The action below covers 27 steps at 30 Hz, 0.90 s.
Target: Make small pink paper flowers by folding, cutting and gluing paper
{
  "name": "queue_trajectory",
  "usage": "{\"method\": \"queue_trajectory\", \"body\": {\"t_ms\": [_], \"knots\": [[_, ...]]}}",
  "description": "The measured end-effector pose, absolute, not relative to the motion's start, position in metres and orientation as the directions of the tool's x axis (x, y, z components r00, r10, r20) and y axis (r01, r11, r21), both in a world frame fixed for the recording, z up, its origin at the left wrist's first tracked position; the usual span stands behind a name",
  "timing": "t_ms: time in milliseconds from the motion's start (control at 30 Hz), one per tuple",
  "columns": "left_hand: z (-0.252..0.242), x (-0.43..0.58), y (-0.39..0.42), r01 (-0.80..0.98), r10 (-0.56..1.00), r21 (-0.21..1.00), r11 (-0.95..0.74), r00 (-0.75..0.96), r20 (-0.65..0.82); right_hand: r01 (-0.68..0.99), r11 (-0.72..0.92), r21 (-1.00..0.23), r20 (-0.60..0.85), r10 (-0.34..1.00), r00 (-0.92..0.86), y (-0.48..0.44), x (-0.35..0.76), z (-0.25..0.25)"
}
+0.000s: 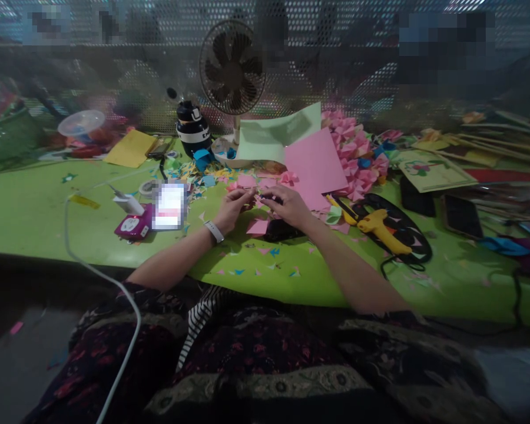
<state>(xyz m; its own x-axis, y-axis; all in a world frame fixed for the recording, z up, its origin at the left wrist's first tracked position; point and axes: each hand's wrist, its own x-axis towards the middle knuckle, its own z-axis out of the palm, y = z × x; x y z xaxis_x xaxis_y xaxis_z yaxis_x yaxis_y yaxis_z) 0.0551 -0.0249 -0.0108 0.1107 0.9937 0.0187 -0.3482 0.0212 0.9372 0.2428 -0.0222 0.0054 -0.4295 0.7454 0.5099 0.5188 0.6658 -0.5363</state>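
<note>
My left hand (235, 207), with a white band on the wrist, meets my right hand (288, 206) over the green table. The fingertips of both pinch a small piece of pink paper (259, 200), mostly hidden by the fingers. Something dark shows at the right fingertips, too small to name. Beneath the hands lie a pink paper square (257, 227) and a black object (283, 230) whose kind I cannot make out. Just beyond is a pile of folded pink paper pieces (348, 147), with a pink sheet (315, 168) leaning on it.
A yellow glue gun (386, 229) rests on a black coiled item at right, near two phones (461, 215). Left are a lit phone (169, 205), a purple power adapter (133, 227) and a white cable (128, 294). A bottle (193, 132) and fan (233, 68) stand behind paper scraps.
</note>
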Motion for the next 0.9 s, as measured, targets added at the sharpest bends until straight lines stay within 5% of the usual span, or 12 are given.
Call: {"method": "queue_trajectory", "body": {"t_ms": [900], "knots": [[-0.0071, 0.0545, -0.0265, -0.349, 0.994, 0.937, 0.024, 0.111, 0.016, 0.624, 0.62, -0.476, 0.459, 0.78, -0.425, -0.0297, 0.2392, 0.0087]]}}
